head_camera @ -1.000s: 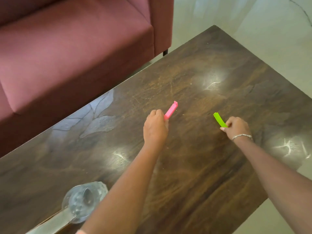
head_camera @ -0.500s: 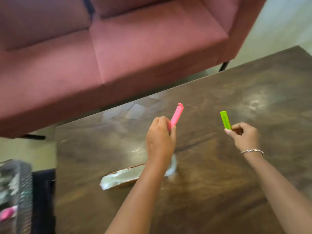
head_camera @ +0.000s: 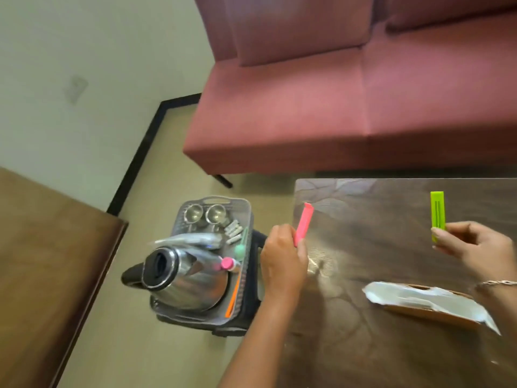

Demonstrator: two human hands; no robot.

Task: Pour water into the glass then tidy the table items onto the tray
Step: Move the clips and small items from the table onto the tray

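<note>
1. Head view: your left hand (head_camera: 282, 264) at centre frame pinches the lower end of a pink clip (head_camera: 303, 224), which points up over the left edge of the table (head_camera: 363, 345); the fingertips are turned away from you, so the grip itself is partly hidden.
2. Your right hand (head_camera: 475, 247) at right grasps a green clip (head_camera: 437, 217) between thumb and fingers; its lower end is covered by them, and the wrist bracelet (head_camera: 495, 282) is cut off by the frame edge.
3. The tray (head_camera: 246, 211) sits left of centre, below table level, on something dark that you can barely make out.
4. In it stand a steel kettle (head_camera: 181, 278) and two small metal cups (head_camera: 205, 213); the other small items are blurred.
5. A foil-lined packet (head_camera: 425, 299) lies on the table at lower right, smeared by motion.
6. No glass can be made out.
</note>
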